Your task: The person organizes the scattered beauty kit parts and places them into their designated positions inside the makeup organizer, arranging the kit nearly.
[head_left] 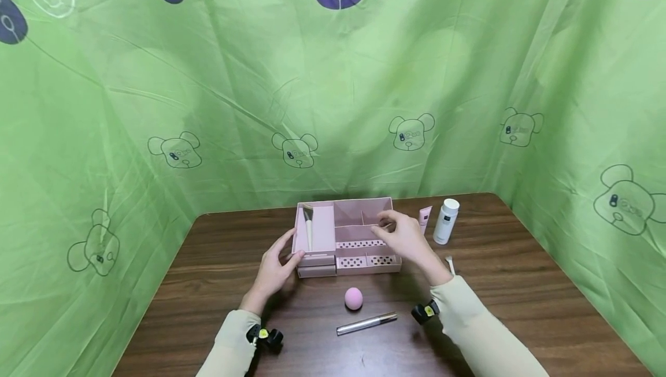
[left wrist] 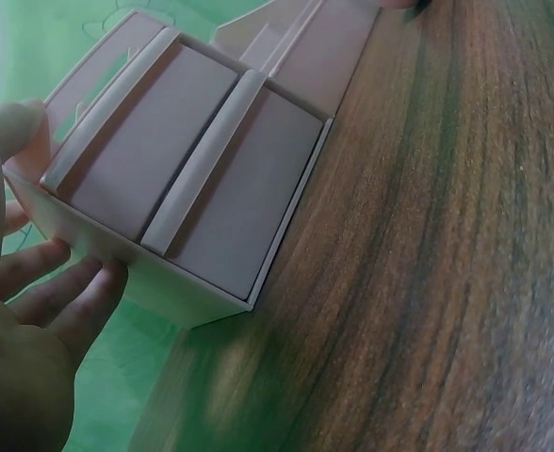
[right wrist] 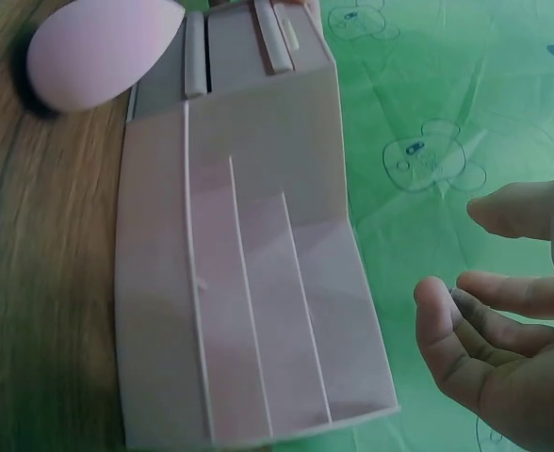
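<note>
A pink makeup organizer [head_left: 318,260] stands on the table, with two stacked drawers at its left front and divided compartments on the right. My left hand [head_left: 276,267] grips its left side, thumb at the upper front edge and fingers against the side wall; the left wrist view shows this grip beside the drawers [left wrist: 154,132]. A makeup brush [head_left: 309,229] lies in the top left tray. Over the right compartments hovers my right hand [head_left: 403,238], thumb and fingers apart with nothing between them. In the right wrist view these fingers [right wrist: 437,320] are beyond the compartment dividers.
A pink makeup sponge [head_left: 354,299] and a silver pen-like tube [head_left: 366,324] lie in front of the organizer. To its right stand a pink tube [head_left: 424,218] and a white bottle [head_left: 446,222]. A small brush [head_left: 450,264] lies near the right forearm. Green curtains surround the table [head_left: 234,261].
</note>
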The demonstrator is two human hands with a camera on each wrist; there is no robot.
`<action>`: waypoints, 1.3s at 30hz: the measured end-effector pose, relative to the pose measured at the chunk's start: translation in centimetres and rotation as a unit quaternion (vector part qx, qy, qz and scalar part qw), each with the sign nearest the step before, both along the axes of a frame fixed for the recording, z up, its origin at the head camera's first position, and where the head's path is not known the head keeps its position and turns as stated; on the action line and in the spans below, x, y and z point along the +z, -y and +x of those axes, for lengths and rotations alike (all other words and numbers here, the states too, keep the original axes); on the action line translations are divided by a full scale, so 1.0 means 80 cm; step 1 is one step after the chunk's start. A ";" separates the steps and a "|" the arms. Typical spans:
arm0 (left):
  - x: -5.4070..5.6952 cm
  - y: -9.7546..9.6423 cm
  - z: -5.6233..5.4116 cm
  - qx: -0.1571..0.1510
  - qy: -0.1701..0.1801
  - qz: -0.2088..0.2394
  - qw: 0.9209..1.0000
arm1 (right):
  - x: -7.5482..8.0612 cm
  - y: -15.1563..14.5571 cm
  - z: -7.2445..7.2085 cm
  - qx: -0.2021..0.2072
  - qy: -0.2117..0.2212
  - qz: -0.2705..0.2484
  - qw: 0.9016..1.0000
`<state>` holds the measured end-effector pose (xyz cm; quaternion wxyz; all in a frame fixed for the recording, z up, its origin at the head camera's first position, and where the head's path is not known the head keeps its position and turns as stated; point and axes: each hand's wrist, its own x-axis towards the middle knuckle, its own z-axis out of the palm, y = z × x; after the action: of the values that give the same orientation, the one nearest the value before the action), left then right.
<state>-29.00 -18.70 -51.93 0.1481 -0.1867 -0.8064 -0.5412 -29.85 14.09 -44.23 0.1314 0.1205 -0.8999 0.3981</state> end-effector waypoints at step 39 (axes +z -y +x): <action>0.023 -0.004 0.015 -0.015 0.004 0.004 1.000 | -0.056 -0.104 0.033 -0.061 0.029 0.083 0.994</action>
<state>-27.81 -18.40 -50.10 0.1378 -0.1963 -0.8019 -0.5472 -27.22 22.44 -48.70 0.1185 0.0646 -0.9390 0.3162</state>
